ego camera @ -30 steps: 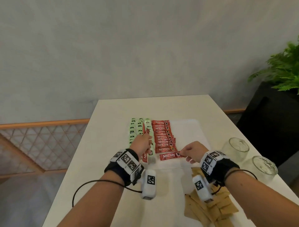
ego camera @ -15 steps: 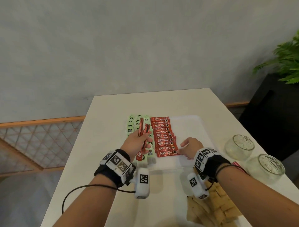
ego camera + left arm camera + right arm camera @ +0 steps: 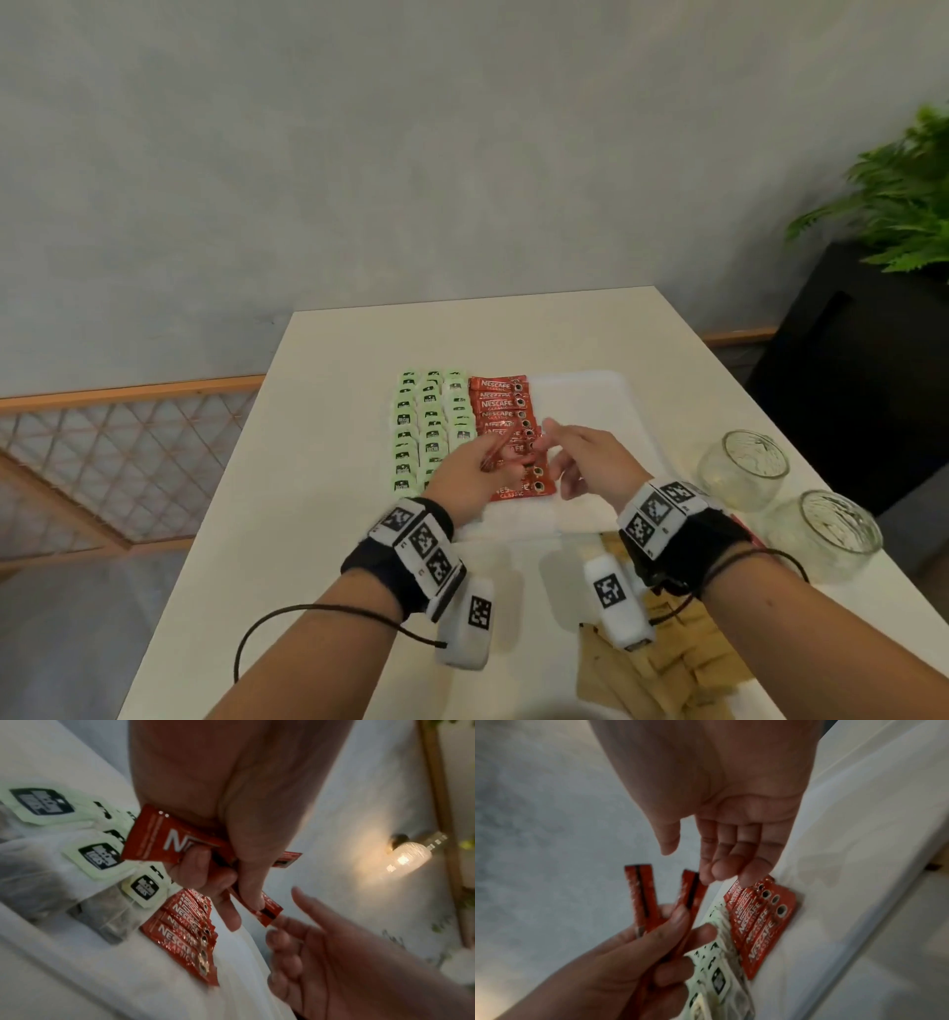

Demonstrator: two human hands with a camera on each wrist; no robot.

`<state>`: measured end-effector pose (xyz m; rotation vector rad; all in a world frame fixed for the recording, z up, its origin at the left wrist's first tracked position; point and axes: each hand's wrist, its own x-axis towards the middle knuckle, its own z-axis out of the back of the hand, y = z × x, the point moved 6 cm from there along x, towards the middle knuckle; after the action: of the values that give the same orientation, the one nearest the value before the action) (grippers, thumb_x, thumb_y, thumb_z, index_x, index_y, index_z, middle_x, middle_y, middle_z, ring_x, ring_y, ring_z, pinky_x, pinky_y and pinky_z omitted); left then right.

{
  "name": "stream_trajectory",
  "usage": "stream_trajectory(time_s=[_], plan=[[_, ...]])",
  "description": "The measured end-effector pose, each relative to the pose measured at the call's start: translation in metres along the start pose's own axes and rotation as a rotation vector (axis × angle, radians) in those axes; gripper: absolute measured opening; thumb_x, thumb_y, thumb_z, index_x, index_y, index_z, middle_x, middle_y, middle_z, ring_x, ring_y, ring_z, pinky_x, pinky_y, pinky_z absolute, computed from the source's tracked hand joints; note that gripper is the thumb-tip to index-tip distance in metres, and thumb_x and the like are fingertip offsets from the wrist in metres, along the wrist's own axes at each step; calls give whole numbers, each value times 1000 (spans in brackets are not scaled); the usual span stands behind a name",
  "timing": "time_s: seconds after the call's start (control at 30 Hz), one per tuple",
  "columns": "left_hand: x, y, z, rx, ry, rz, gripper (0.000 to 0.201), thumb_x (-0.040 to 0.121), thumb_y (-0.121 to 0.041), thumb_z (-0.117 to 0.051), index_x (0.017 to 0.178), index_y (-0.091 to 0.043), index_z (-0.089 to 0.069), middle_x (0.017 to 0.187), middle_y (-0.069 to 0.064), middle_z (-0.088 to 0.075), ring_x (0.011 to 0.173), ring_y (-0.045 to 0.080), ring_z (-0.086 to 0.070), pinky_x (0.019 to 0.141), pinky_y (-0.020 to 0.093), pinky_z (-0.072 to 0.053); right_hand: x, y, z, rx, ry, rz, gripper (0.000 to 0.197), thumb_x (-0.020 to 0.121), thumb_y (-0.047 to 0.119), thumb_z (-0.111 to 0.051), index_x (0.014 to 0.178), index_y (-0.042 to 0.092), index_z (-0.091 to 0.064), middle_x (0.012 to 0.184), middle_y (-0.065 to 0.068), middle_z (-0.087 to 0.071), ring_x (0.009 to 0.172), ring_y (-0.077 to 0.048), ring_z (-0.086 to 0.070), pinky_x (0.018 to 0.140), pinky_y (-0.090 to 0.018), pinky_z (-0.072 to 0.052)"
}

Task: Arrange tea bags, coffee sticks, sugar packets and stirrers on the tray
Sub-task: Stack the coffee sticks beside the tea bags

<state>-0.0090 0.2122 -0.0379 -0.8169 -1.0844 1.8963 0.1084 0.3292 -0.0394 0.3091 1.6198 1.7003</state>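
Observation:
A white tray (image 3: 590, 411) lies on the table. Green tea bags (image 3: 431, 431) fill its left side in three columns, and a column of red coffee sticks (image 3: 503, 406) lies beside them. My left hand (image 3: 477, 473) hovers over that column and grips a few more red coffee sticks (image 3: 154, 841), which fan out upward (image 3: 641, 898). My right hand (image 3: 580, 457) is just to the right, fingers relaxed and spread. Its fingertips (image 3: 277, 933) touch the end of one held stick (image 3: 267, 912). I see no pinch on it.
Brown sugar packets (image 3: 667, 663) lie in a pile on the table near my right wrist. Two glass jars (image 3: 744, 467) (image 3: 821, 534) stand at the table's right edge. A potted plant (image 3: 898, 205) on a black stand is beyond the right edge.
My right hand left the last stick lying on the tray and rose toward my left hand. My left hand moved right, over the coffee column, with its sticks.

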Motion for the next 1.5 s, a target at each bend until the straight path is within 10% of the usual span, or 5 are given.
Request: stream_trajectory(time_s=[0.3,0.57,1.07,1.33,1.5], plan=[[-10,-6,-16,-138,-42,-47,37,75,-19,-84,105,-19,-64,85,-13,-68,67,-6,-59,68,12,-45,-22,-14,16,266,-97,70,16,87,-7,-63,94,1,-74,76,-19,-67,66,-23,-66,62,-31,-58],[-15,8,0,-268,-195,117,12,89,-26,-71,98,-18,-76,76,-2,-72,58,13,-55,54,25,-44,-34,-8,21,321,-88,93,32,80,1,-75,108,14,-67,85,-16,-74,78,-27,-73,68,-35,-59],[-5,-3,0,-134,-175,33,5,90,-20,-69,92,-23,-74,91,-6,-75,93,14,-69,96,36,-50,-9,4,29,90,75,-33,18,78,0,-76,95,-4,-72,85,-20,-73,74,-26,-71,67,-31,-61],[2,5,12,-183,-129,94,20,92,-35,-64,93,-17,-73,93,-8,-70,75,8,-59,81,29,-44,5,-18,30,81,-5,-96,13,85,4,-71,94,-4,-69,83,-18,-71,69,-22,-69,71,-36,-61],[6,13,33,-222,-203,249,33,103,-38,-43,109,-17,-67,95,-7,-69,66,5,-48,67,27,-39,7,-42,28,-465,-70,-152,5,82,21,-75,84,16,-76,82,2,-70,80,-11,-59,63,-20,-40]])
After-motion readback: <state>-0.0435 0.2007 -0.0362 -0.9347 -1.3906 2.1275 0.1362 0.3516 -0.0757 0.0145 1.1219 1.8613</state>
